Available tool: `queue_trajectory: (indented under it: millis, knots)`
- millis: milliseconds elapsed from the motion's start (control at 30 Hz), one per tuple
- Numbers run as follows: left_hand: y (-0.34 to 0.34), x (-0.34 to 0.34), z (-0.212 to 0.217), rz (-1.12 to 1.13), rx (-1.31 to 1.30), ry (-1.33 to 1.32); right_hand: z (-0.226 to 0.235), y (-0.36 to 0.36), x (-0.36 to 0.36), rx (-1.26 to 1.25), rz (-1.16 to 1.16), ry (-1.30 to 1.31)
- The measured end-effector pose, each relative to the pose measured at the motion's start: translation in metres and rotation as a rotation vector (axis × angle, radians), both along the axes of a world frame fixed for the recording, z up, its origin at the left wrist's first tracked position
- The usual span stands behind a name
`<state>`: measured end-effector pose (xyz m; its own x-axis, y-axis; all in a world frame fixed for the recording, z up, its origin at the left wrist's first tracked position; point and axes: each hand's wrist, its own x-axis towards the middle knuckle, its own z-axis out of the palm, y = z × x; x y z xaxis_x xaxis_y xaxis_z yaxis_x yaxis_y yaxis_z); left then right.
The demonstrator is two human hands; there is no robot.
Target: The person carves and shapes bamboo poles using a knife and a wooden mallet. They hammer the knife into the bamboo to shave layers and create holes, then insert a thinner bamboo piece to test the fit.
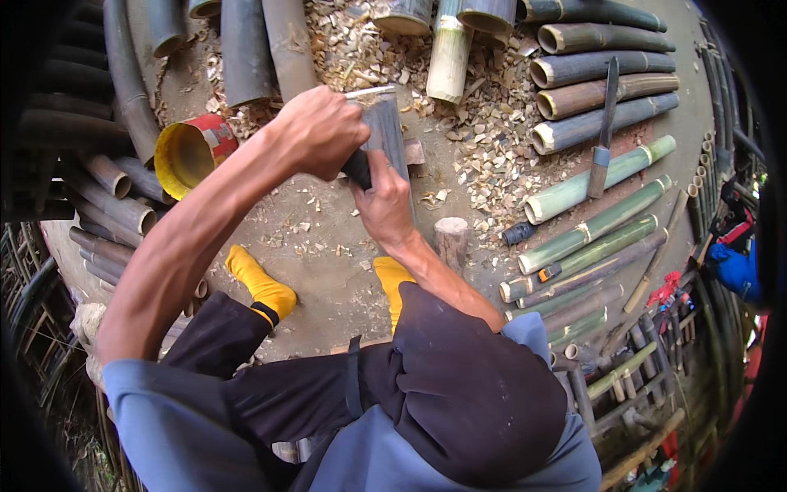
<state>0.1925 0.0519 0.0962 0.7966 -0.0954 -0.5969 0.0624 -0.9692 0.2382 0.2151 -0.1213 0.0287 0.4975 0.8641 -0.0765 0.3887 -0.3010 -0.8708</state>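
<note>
A dark grey bamboo section (392, 135) stretches away in front of me, its pale cut end at the far side. My left hand (324, 129) is closed in a fist at its left edge; what lies inside is mostly hidden. A thin bright strip (370, 92), perhaps a blade, juts right from beyond that fist across the bamboo's end. Between the two hands shows a short black handle (357, 169). My right hand (384, 203) is nearer to me, its fingers curled by this handle and against the bamboo.
Pale wood chips (500, 148) cover the ground ahead. A yellow-lined red can (184, 156) lies on its side at left. On the right, a long knife (608, 107) rests across bamboo lengths (602, 179). A short wooden stump (451, 242) stands by my right forearm; more bamboo lies around.
</note>
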Motion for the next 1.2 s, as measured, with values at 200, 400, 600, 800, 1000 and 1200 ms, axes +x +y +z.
queue_trajectory:
  millis: [200, 400, 600, 800, 1000, 1200]
  knots:
    - [-0.06, -0.128, -0.015, 0.926, -0.747, 0.622, 0.017, -0.025, 0.0, -0.104, 0.882, -0.159]
    - [-0.156, -0.112, 0.025, 1.509, -0.745, -0.169, 0.078, -0.047, 0.047, 0.007, 0.2, 0.478]
    - [-0.246, -0.061, -0.024, 1.519, -2.072, -0.207, 0.069, -0.101, 0.119, -0.372, 0.516, 0.002]
    - [-0.239, 0.011, -0.062, 2.047, -2.885, -0.315, 0.063, -0.038, 0.171, -0.456, 1.363, -0.793]
    - [-0.221, 0.026, -0.057, 2.596, -2.838, -0.369, 0.039, 0.043, 0.177, -0.538, 1.689, -0.445]
    - [-0.205, 0.013, -0.05, 2.697, -2.197, 0.139, 0.016, -0.014, 0.172, -0.681, 1.347, 0.087]
